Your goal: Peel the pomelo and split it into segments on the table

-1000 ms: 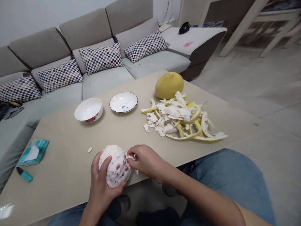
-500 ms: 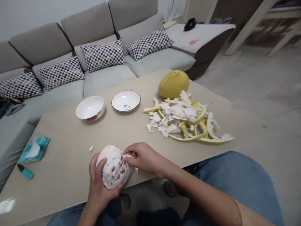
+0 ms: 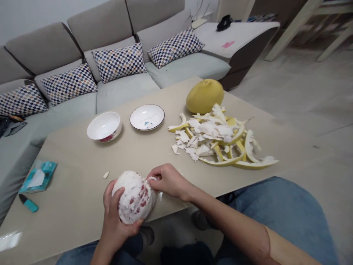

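A peeled pomelo (image 3: pixel 134 197), white pith with red flesh showing through, is held over the near edge of the beige table (image 3: pixel 82 173). My left hand (image 3: pixel 114 217) cups it from below and the left. My right hand (image 3: pixel 168 180) pinches a strip of white pith at the fruit's upper right side. A small white scrap (image 3: pixel 106 175) lies on the table just behind the fruit.
A heap of yellow rind and white pith (image 3: pixel 217 140) lies right of centre, with a whole yellow pomelo (image 3: pixel 204 96) behind it. A white bowl (image 3: pixel 104 127) and a white plate (image 3: pixel 147 117) stand farther back. A tissue pack (image 3: pixel 38 176) and teal knife (image 3: pixel 28 203) lie left. A sofa stands behind.
My right hand has shifted slightly up along the fruit, pulling at the pith. The left hand has turned the pomelo a little. The camera view drifted slightly.
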A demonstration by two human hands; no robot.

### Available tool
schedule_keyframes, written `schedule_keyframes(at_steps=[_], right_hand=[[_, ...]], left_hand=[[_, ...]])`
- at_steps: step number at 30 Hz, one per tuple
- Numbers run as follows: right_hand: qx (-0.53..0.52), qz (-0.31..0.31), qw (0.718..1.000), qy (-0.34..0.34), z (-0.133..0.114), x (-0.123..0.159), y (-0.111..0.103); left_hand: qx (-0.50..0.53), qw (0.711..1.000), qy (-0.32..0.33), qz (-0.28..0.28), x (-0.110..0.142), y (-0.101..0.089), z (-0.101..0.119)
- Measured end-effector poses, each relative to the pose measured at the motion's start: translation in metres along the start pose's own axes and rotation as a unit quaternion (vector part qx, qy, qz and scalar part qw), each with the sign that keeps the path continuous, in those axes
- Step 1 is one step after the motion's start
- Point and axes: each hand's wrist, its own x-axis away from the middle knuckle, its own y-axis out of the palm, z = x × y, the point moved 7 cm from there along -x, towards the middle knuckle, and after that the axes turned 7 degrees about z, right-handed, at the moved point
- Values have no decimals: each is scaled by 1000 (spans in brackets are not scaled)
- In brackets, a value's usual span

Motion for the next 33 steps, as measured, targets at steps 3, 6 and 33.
schedule_keyframes(at_steps=[3,6,33], right_hand=[[91,98,990,-47,1,-5,-20],[99,124,987,-37,9,-6,-45],[-26,114,979,-166,-13,42,-2]], left_hand=[[-5,1000,6,-2,1,-1,-3],[3,1000,7,10,3,-2,-7],[-27,994,-88,-51,-27,-6,13]])
